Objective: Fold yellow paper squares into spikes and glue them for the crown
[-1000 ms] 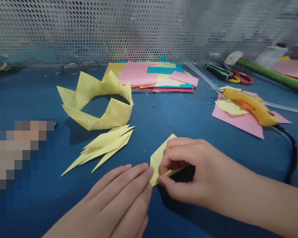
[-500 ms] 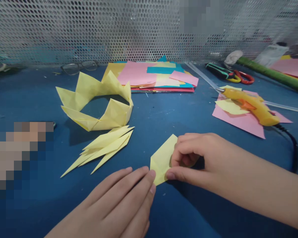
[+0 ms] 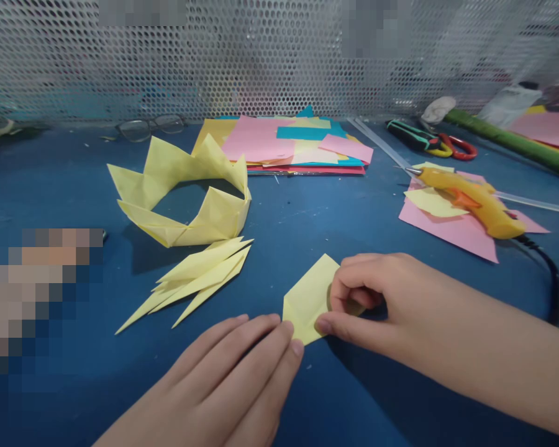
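A small piece of yellow paper (image 3: 310, 288), folded to a point at its far end, lies on the blue table between my hands. My left hand (image 3: 223, 379) has its fingers close together, with index finger and thumb on the paper's near left corner. My right hand (image 3: 368, 292) pinches the paper's right side, its fingers curled and its thumb near the lower edge; part of the paper is hidden there. Left of the paper lie several pointed folded yellow paper pieces (image 3: 205, 270). Behind them stands a ring of joined yellow folded paper (image 3: 181, 233) with upright points.
Coloured paper sheets (image 3: 256, 139) are stacked at the back. A yellow glue gun (image 3: 470, 198) rests on pink paper (image 3: 447, 226) at right, near glue sticks (image 3: 377, 139), red-handled scissors (image 3: 461, 148) and a green rod (image 3: 507, 138). Eyeglasses (image 3: 137, 129) lie at back left. A pixelated patch covers the left edge.
My left thumb has shifted right onto the paper's lower edge. My right hand has slid slightly right along the paper, showing a little more of it.
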